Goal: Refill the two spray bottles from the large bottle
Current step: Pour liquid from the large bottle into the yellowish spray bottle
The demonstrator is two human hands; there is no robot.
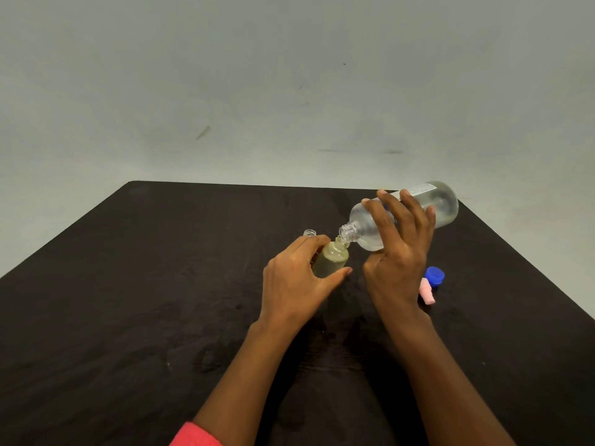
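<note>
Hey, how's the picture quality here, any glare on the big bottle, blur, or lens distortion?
In the head view the light is soft and even, with no hard shadows on the dark table; the large bottle shows a faint sheen but no harsh glare, and its label print is too soft to read; the same view's wide-angle lens splays the table's side edges.

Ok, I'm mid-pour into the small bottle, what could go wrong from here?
1. The large bottle has a mouth that looks wider than the neck of the small spray bottle, so liquid may run down outside onto the table.
2. The small spray bottle, held tilted by the left hand, already looks nearly full and could overflow.
3. The blue cap and pink cap lie close beside the wrist of the right hand and might get knocked.
</note>
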